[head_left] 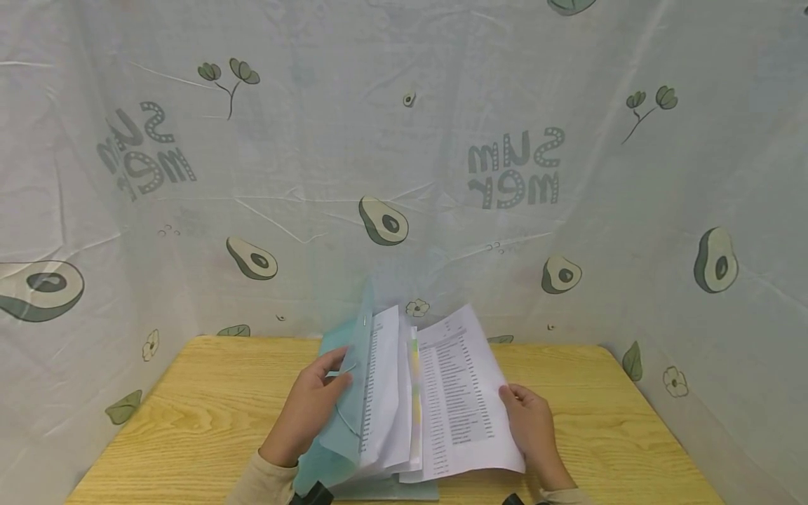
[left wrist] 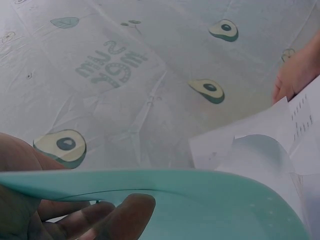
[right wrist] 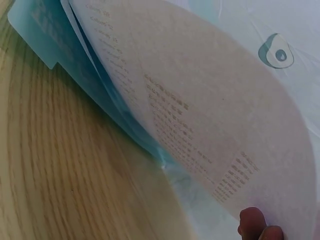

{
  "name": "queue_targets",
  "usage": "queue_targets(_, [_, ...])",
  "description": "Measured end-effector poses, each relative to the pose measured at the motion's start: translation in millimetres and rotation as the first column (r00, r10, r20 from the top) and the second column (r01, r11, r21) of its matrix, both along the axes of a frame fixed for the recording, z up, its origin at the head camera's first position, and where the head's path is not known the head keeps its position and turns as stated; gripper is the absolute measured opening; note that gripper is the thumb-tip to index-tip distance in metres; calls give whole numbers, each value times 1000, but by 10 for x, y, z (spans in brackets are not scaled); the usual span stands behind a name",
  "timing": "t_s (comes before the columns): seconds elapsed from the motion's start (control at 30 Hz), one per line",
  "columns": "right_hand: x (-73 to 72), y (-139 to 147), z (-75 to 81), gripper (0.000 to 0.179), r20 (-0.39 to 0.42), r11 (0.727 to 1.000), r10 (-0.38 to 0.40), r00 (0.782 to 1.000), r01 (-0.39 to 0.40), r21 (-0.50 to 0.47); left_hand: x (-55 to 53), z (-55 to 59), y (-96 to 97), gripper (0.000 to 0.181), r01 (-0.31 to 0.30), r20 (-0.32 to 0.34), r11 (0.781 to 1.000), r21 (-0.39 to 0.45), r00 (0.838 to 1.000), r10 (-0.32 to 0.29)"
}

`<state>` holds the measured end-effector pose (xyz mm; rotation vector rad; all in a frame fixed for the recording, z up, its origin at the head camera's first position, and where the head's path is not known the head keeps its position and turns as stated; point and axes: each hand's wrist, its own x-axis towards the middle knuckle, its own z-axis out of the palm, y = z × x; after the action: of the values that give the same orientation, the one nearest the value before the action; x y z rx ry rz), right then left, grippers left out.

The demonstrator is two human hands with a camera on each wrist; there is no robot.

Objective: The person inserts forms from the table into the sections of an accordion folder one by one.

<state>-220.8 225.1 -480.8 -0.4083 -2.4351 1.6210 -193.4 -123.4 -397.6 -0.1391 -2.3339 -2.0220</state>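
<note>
A teal plastic folder stands partly open on the table, with a thin elastic cord across its cover. My left hand grips the cover's left side, thumb on the near face; the left wrist view shows the thumb against the teal plastic. My right hand pinches the right edge of a printed sheet with columns of text, drawn out to the right. In the right wrist view this sheet bows, fingertips at its lower edge. Between them are more white sheets and a strip with coloured tabs.
The wood-grain table extends to both sides of the folder. Behind and around it hangs a pale curtain printed with avocados, leaves and lettering. Dark camera mounts show at the bottom edge of the head view.
</note>
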Motion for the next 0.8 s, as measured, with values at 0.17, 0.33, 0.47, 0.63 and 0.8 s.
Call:
queue_targets(0.17, [-6,-49,-42,40,0,1000,13,1000,-13,4,-12,-1,3,49,-4,9,1000,-4,1000,4])
queue_targets(0.33, [-11,-126,-101,37,-1,1000,26,1000,-26,-4,6,-6,12,50,2,-3,1000,-6,1000,-2])
queue_targets(0.47, [-4,-208,-140,34,-22,999,37,999,-38,-38,14,-8,16,50,6,-10,1000,-7,1000,-6])
queue_targets(0.63, [0,-251,-160,33,-41,999,45,998,-45,-12,13,-11,18,51,3,-13,1000,-8,1000,-4])
queue_targets(0.8, [-21,-202,-162,36,-41,1000,-5,999,6,24,9,-12,15,50,9,-11,1000,2,1000,-9])
